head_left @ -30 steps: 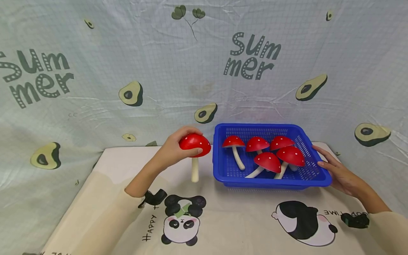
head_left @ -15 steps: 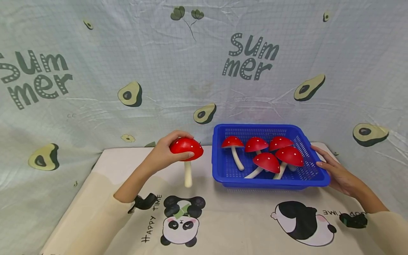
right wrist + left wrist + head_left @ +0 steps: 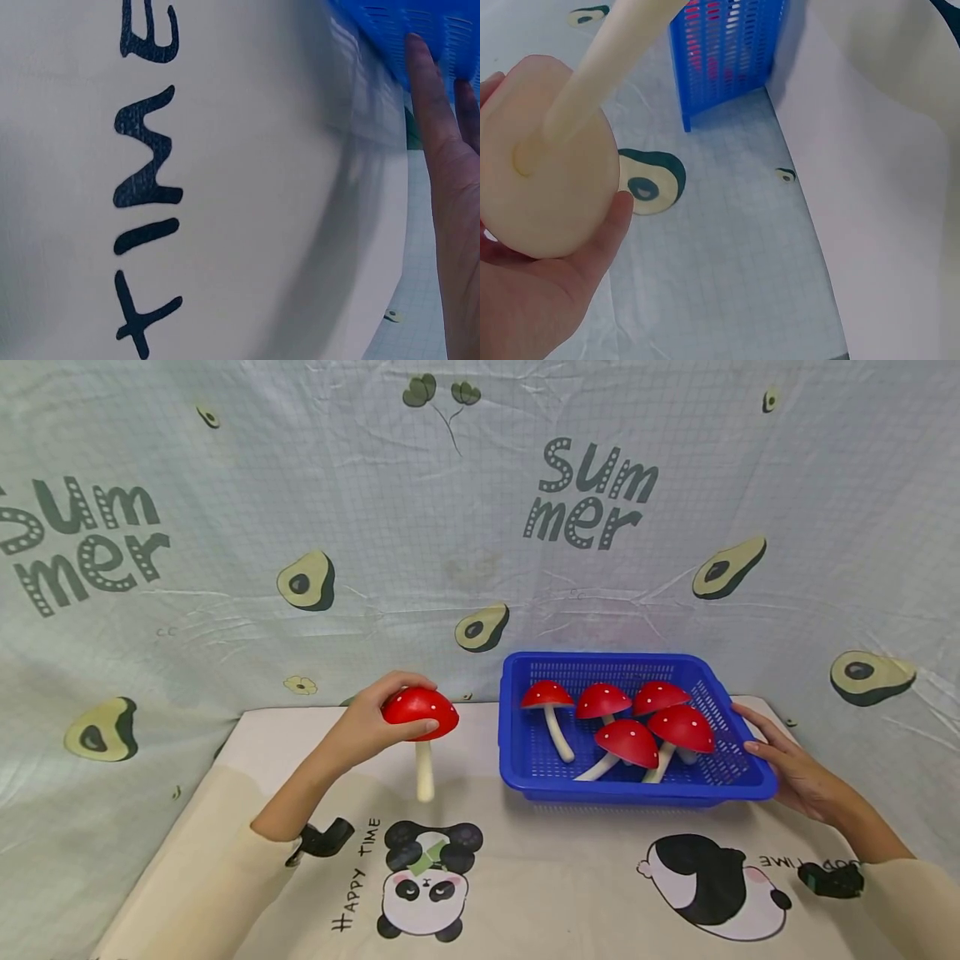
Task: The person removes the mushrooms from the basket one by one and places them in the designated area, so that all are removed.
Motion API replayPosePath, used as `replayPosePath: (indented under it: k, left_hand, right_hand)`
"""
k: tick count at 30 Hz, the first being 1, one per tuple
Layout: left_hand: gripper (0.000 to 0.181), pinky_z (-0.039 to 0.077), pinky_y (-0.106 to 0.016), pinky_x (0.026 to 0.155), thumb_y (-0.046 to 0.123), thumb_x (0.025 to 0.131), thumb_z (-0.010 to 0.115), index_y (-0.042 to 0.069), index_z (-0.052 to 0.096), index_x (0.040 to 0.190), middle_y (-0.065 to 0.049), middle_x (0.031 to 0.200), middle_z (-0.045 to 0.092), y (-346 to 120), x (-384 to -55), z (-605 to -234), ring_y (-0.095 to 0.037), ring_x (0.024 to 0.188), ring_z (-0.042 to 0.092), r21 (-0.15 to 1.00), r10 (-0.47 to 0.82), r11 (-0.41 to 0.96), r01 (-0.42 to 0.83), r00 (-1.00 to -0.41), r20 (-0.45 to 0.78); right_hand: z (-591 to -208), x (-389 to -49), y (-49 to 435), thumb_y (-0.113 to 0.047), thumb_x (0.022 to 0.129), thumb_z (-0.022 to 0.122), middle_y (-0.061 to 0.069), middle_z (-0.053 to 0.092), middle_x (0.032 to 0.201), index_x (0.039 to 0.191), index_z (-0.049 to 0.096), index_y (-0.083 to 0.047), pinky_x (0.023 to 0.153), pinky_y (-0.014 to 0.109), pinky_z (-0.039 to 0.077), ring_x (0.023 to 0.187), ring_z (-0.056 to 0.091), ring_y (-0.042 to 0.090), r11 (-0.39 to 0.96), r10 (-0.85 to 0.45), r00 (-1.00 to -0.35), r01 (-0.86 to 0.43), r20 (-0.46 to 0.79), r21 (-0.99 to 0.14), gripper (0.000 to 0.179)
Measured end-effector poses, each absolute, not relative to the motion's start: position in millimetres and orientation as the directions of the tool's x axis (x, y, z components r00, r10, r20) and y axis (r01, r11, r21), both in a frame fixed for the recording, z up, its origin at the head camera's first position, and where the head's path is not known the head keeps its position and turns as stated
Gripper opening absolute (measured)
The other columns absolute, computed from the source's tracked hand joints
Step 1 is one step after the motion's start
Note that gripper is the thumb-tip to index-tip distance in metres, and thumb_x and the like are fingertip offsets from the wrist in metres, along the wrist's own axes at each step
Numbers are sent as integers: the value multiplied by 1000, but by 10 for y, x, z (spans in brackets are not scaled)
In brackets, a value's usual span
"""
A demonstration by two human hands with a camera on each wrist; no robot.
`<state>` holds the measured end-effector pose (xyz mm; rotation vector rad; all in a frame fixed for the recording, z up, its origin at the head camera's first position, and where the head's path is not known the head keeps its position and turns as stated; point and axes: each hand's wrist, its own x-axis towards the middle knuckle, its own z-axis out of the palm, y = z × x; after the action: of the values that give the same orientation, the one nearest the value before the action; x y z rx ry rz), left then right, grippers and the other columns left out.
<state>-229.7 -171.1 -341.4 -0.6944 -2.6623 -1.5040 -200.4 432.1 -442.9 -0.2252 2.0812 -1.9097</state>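
My left hand grips a toy mushroom by its red, white-dotted cap, thumb across the near side. The pale stem points down toward the table, left of a blue plastic basket. Seen from below in the left wrist view, the mushroom shows its cream underside, with fingers cupped around the cap. Several similar mushrooms lie inside the basket on their sides. At the basket's right end, my right hand rests extended fingers on the outer wall; the right wrist view shows these fingers against the blue mesh.
A pale cloth with panda prints covers the table. Behind it hangs a light curtain printed with avocados and lettering, close to the basket's far side. Black straps sit on both wrists.
My left hand has carried the mushroom leftward and slightly lower, away from the basket. The right hand and the basket stay in place.
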Motion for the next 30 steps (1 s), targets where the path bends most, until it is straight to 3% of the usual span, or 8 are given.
replayPosePath:
  k: [19, 30]
  left_hand:
    - [50, 56, -48, 91, 29, 90, 79, 19, 60, 135, -7, 139, 52, -2132, -2563, -3546, -33, 124, 51, 797, 301, 504, 332, -933, 198]
    - [49, 54, -46, 93, 26, 91, 78, 15, 61, 135, -10, 137, 55, -2360, -2770, -3700, -34, 123, 52, 780, 287, 540, 317, -940, 184]
  right_hand:
    - [-4404, -1984, 4331, -19, 111, 36, -17, 40, 133, 161, 8, -47, 82, 47, 60, 106, 69, 11, 80, -338, -935, 82, -105, -993, 64]
    - [-4395, -1986, 4310, -20, 111, 36, -13, 33, 135, 161, 6, -47, 83, 47, 60, 107, 68, 9, 99, -328, -938, 86, -114, -991, 64]
